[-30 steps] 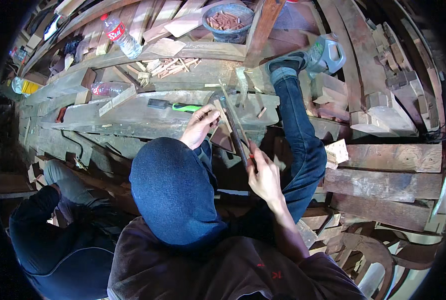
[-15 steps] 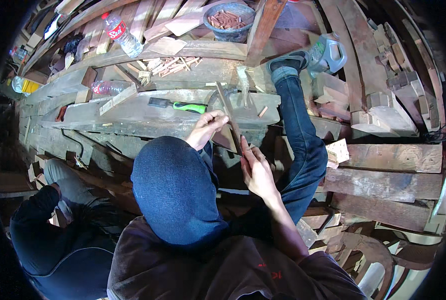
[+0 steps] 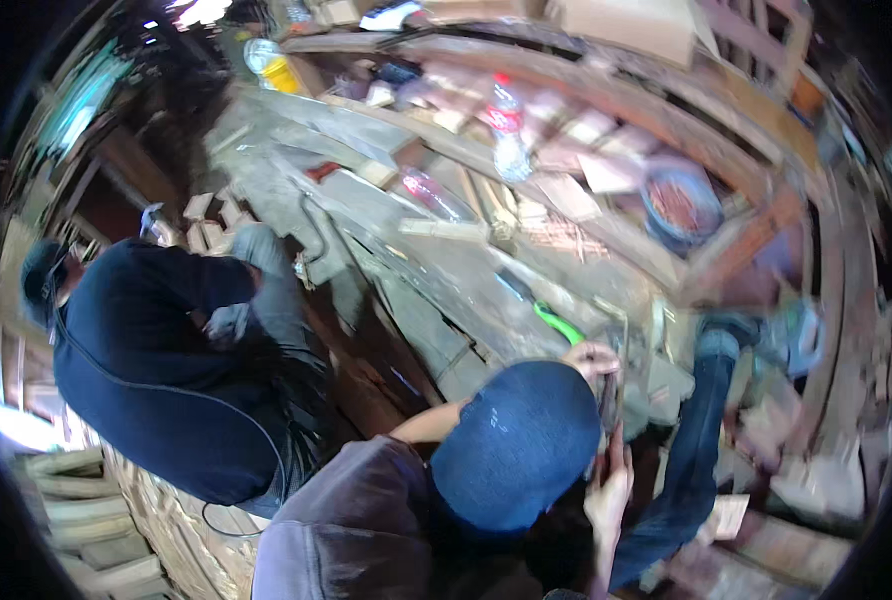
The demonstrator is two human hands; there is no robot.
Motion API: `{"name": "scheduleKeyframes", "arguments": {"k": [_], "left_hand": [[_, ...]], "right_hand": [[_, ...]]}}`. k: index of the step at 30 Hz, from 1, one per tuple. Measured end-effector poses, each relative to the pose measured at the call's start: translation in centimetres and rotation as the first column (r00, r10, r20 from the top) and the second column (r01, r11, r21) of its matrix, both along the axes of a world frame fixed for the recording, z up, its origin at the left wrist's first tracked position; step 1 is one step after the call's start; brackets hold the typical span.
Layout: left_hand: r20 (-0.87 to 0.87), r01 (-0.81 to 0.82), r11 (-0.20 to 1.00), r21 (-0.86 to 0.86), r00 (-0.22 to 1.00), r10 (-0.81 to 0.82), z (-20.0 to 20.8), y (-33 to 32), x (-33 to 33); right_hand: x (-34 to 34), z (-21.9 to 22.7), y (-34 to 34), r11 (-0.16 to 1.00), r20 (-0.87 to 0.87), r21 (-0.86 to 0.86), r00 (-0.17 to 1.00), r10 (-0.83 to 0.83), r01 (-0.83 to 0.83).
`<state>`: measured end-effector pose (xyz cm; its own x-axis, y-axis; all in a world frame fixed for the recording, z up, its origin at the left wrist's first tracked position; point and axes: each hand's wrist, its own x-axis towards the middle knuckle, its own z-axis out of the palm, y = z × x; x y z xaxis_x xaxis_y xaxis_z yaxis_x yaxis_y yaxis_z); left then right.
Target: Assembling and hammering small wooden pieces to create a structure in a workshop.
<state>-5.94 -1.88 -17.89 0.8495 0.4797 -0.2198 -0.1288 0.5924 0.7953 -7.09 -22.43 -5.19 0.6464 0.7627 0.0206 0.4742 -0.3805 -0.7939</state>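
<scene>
Motion blur softens the picture. My right hand (image 3: 609,490) is closed around the lower end of a long, thin brownish strip (image 3: 611,400), whose exact kind the blur hides. At the strip's upper part, my left hand (image 3: 591,358) has its fingers drawn together in a pinch against its side; what they grip does not show. My bent left knee (image 3: 516,445), in blue denim, hides part of my left forearm. Just beyond my left hand, a chisel with a green handle (image 3: 561,323) lies on a thick plank (image 3: 436,285).
A co-worker (image 3: 166,360) in dark clothes sits bent over at the left. Beyond the plank are a pile of small wooden sticks (image 3: 566,232), an upright bottle (image 3: 507,130), a bottle on its side (image 3: 428,190) and a bucket (image 3: 711,215) of wood pieces. A grey jug (image 3: 801,335) stands by my right foot.
The view has swung left, so my hands and the plank now sit further right and lower, and more of the co-worker shows. Both hands are still at the strip.
</scene>
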Motion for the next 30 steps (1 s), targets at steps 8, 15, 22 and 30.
{"name": "scheduleKeyframes", "arguments": {"k": [8, 15, 22, 30], "left_hand": [[-0.050, 0.286, 0.852, 0.438, 0.954, -0.295, -1.9, 0.8, -0.9], [0.029, 0.089, 0.987, 0.131, 0.995, -0.093, 1.1, 0.8, -0.6], [-0.140, -0.026, 0.978, 0.206, 0.989, 0.056, 3.0, 4.5, -2.3], [-0.089, 0.173, 0.979, 0.110, 0.982, -0.164, 2.0, 1.7, -1.4]], "right_hand": [[0.0, -1.9, -0.3, 0.999, 0.050, -0.008, 0.998, -0.045, 0.045], [-0.3, -1.0, -0.9, 0.999, 0.147, -0.051, 0.989, -0.006, 0.013], [-1.0, -0.7, 0.5, 0.999, -0.014, 0.021, 0.999, 0.040, -0.040], [0.5, -0.8, 0.4, 1.000, 0.093, 0.006, 0.995, -0.023, 0.023]]}}
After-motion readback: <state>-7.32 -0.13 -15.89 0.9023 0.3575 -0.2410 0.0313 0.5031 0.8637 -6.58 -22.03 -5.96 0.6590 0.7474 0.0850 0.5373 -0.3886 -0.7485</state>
